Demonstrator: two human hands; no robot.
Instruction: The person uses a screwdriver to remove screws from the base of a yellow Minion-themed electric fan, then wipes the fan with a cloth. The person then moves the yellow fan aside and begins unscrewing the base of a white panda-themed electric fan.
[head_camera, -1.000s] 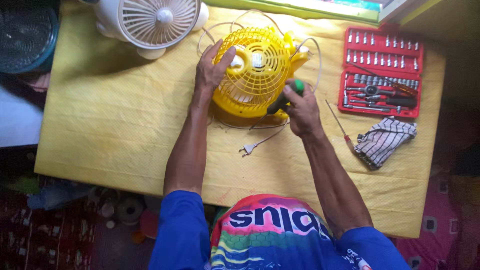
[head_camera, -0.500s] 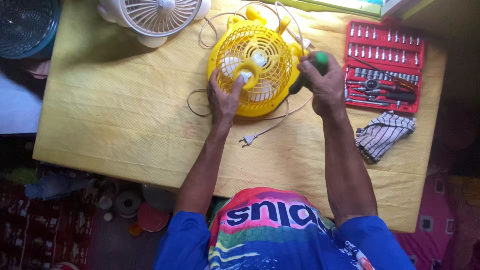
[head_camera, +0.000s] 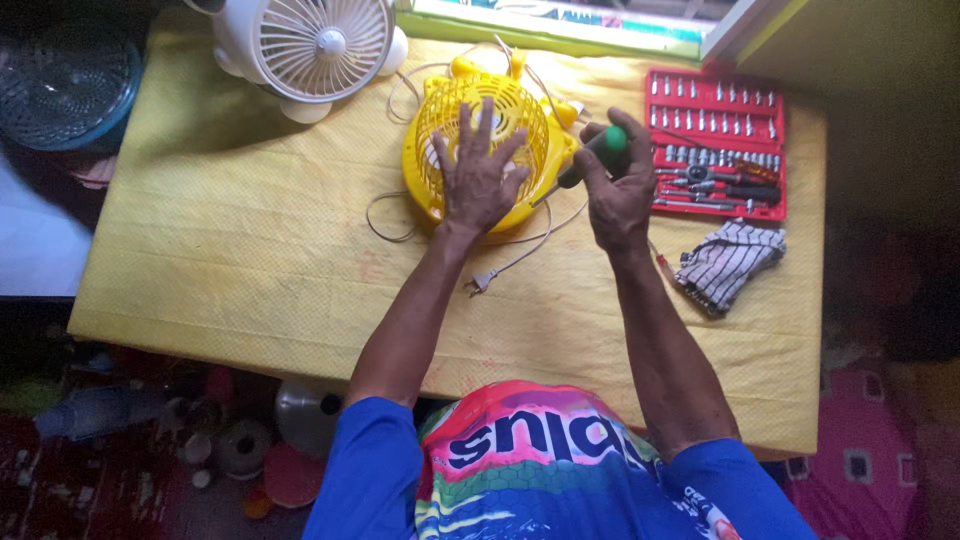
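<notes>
Pressing my flat, open left hand (head_camera: 480, 180) on the yellow fan (head_camera: 470, 120) lying on the yellow table (head_camera: 220, 240), my right hand (head_camera: 615, 190) gripped a green-handled screwdriver (head_camera: 597, 152), its tip needing, I judged, a screw at the fan's edge.

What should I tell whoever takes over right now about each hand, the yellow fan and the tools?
Left hand: flat, fingers spread, pressing on the grille of the yellow fan, which lies on the yellow table.
Right hand: gripping a green-handled screwdriver, tip angled toward the fan's right edge.
The fan's cord and plug lie loose on the table, not connected.
Red tool case is open to the right; a striped cloth lies below it; a white fan stands at the far edge.
Done: the grille is not off yet. Left: probably the screws at the fan's edge.
</notes>
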